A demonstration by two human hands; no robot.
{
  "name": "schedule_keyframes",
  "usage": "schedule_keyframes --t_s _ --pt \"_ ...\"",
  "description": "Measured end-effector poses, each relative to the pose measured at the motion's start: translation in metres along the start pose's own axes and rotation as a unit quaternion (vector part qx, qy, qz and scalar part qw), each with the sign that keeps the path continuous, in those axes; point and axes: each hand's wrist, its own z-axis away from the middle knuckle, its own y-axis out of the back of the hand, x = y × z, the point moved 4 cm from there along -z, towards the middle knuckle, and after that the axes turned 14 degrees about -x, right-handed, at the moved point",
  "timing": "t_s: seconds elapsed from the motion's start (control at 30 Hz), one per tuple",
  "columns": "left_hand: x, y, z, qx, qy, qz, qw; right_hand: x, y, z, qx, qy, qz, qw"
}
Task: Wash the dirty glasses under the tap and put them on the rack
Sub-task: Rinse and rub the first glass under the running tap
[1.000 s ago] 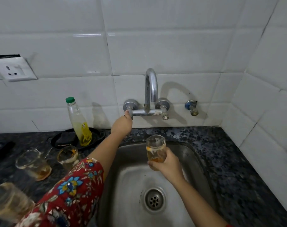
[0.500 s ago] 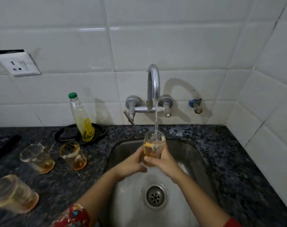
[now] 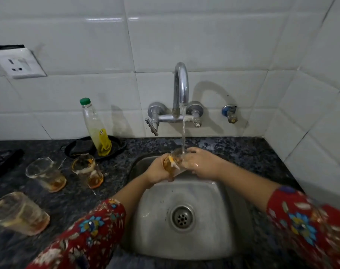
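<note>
- A white wall socket sat on the tiled wall at far left.
- Three dirty glasses stood on the dark speckled counter left of the sink: the nearest glass at the lower left edge, the middle glass behind it, and the third glass closest to the basin, each with orange residue at the bottom.
- A clear bottle with a green cap stood in a black dish against the wall, holding a little yellow liquid.
- The left hand was clamped around the base of the glass being washed, held tilted above the back of the steel sink.
- Water ran from the chrome tap onto the rim end of that glass.
- The right hand, wet, was closed over the glass's upper end, its fingers wrapped across the mouth; whether any went inside could not be told.
- A small blue-collared valve projected from the wall at right.
- Both forearms wore red floral sleeves.
</note>
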Motion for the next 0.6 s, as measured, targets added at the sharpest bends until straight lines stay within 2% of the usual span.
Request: schedule_keyframes --t_s 0.03,0.07,0.1,0.17,0.2,0.23,0.27,0.33,0.4,0.43,0.47,0.53,0.6 --pt "0.003 -0.004 0.001 0.01 0.002 -0.01 1.0 0.001 0.002 -0.006 -0.037 -0.014 0.014 0.999" --pt "0.006 -0.009 0.002 0.029 -0.001 -0.004 1.0 0.0 0.003 -0.013 -0.065 -0.047 -0.023 0.997" --pt "0.007 -0.014 0.004 0.063 -0.011 0.008 0.998 -0.004 0.002 -0.021 -0.084 -0.084 -0.105 0.987" --pt "0.007 -0.023 0.01 0.135 -0.047 0.0 0.99 -0.014 -0.003 -0.033 -0.127 -0.122 -0.284 0.943" --pt "0.006 -0.023 0.013 0.155 -0.058 -0.025 0.986 -0.015 -0.001 -0.032 -0.135 -0.124 -0.319 0.93" --pt "0.005 -0.021 0.014 0.154 -0.064 -0.052 0.985 -0.016 0.003 -0.029 -0.142 -0.114 -0.326 0.928" --pt "0.005 -0.017 0.012 0.132 -0.062 -0.065 0.987 -0.015 0.007 -0.023 -0.144 -0.096 -0.286 0.942" --pt "0.01 -0.008 0.007 0.045 -0.059 -0.105 0.992 -0.014 0.018 -0.01 -0.134 -0.04 -0.072 0.988" --pt "0.02 -0.007 0.005 -0.023 -0.07 -0.173 0.982 -0.014 0.021 -0.005 -0.109 0.008 0.072 0.991" --pt "0.023 -0.009 0.005 -0.019 -0.075 -0.18 0.981 -0.016 0.019 -0.006 -0.112 0.001 0.098 0.989" --pt "0.026 -0.011 0.005 0.005 -0.075 -0.167 0.983 -0.017 0.015 -0.01 -0.122 -0.029 0.097 0.987" --pt "0.025 -0.017 0.007 0.08 -0.066 -0.128 0.986 -0.017 0.011 -0.018 -0.163 -0.123 -0.033 0.978" --pt "0.022 -0.023 0.008 0.117 -0.07 -0.097 0.986 -0.018 0.006 -0.025 -0.169 -0.138 -0.15 0.964"
